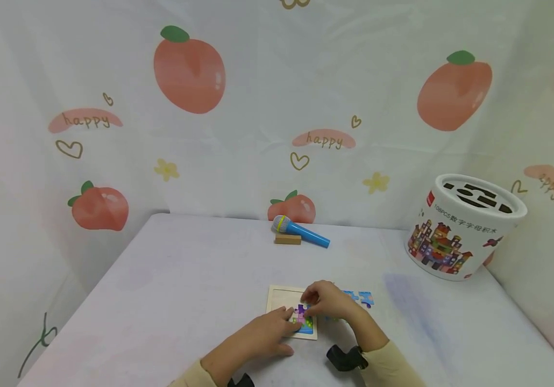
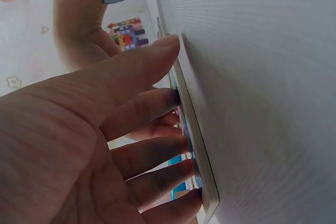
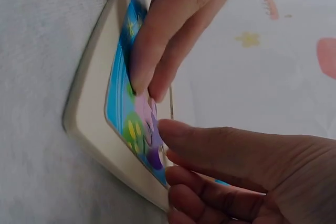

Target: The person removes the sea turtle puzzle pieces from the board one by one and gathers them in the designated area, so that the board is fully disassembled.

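A shallow wooden puzzle tray (image 1: 282, 293) lies on the table, its near right part filled with joined jigsaw pieces (image 3: 137, 124) in blue, green, pink and purple. My left hand (image 1: 269, 330) rests over the tray's near left side, its fingers fairly straight and their tips pressing on the joined pieces. At the tray's right side is my right hand (image 1: 330, 301), with curled fingers and the thumb at a purple puzzle piece (image 3: 155, 157). The fingers partly hide how this piece is pinched. More blue puzzle pieces (image 1: 366, 298) lie right of the tray, partly behind the right hand.
Toward the back of the table lies a blue toy microphone (image 1: 308, 235), with a small brown wooden block (image 1: 288, 239) beside it. A large white block bucket (image 1: 451, 231) with a slotted lid stands at the back right. A fruit-print cloth (image 1: 238, 161) hangs behind the table.
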Demonstrator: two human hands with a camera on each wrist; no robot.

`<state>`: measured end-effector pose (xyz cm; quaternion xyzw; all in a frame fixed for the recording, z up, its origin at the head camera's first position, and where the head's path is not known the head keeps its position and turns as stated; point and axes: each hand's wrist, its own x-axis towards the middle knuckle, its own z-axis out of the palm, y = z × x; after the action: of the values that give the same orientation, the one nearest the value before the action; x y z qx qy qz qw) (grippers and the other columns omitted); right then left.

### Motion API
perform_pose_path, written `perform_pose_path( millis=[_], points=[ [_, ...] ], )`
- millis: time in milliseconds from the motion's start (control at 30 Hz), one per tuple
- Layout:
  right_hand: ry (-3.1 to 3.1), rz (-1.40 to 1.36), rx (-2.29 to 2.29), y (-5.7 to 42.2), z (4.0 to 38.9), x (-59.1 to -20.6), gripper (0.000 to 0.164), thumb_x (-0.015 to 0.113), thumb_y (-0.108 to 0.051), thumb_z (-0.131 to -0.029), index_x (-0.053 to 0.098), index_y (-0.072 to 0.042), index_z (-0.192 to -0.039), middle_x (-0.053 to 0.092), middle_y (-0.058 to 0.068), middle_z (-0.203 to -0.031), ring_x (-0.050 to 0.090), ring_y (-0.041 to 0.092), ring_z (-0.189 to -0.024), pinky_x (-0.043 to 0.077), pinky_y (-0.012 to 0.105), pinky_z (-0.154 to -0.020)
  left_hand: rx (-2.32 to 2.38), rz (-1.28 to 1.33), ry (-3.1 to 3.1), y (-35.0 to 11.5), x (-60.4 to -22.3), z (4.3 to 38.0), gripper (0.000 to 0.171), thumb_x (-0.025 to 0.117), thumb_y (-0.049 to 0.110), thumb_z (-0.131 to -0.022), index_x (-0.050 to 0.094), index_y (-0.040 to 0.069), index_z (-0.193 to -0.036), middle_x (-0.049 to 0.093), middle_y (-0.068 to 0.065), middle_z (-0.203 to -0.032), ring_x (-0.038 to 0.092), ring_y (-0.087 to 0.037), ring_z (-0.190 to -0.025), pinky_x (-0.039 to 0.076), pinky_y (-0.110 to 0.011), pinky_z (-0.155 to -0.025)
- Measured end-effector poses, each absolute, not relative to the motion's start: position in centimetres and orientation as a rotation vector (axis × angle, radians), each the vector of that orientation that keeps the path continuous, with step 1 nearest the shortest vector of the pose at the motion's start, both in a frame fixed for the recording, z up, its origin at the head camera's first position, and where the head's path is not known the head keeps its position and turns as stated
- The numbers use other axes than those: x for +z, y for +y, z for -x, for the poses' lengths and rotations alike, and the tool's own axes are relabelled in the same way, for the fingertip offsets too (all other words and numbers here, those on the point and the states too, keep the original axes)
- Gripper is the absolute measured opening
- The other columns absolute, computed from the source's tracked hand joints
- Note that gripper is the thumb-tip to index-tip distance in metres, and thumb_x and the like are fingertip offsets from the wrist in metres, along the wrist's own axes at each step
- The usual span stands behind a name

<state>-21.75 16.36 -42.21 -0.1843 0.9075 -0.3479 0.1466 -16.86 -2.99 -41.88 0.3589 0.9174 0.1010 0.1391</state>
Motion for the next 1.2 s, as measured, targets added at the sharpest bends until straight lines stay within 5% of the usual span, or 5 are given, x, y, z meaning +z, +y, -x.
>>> perform_pose_path(
  millis=[633, 1200],
  points=[
    [2.553, 0.485, -1.079, 15.8, 21.7, -42.5, 0.013, 0.070, 0.001, -0.078, 0.059, -0.005, -0.084, 0.056, 0.001, -0.078, 0.049, 0.014, -0.073, 0.049, 0.025, -0.069, 0.304, -1.065, 2.646, -3.1, -41.7, 16.8, 0.049, 0.069, 0.036, -0.081, 0.059, 0.023, -0.127, 0.049, -0.010, -0.140, 0.046, -0.027, -0.129, 0.046, -0.037, -0.099],
    [2.480, 0.431, -1.294, 16.9, 21.2, -43.4, 0.009, 0.067, -0.007, -0.083, 0.062, -0.002, -0.087, 0.058, 0.000, -0.076, 0.052, 0.013, -0.072, 0.048, 0.023, -0.067, 0.307, -1.009, 2.645, -2.9, -41.6, 16.8, 0.048, 0.069, 0.037, -0.081, 0.059, 0.025, -0.127, 0.048, -0.009, -0.140, 0.044, -0.025, -0.132, 0.046, -0.038, -0.099]
  ],
)
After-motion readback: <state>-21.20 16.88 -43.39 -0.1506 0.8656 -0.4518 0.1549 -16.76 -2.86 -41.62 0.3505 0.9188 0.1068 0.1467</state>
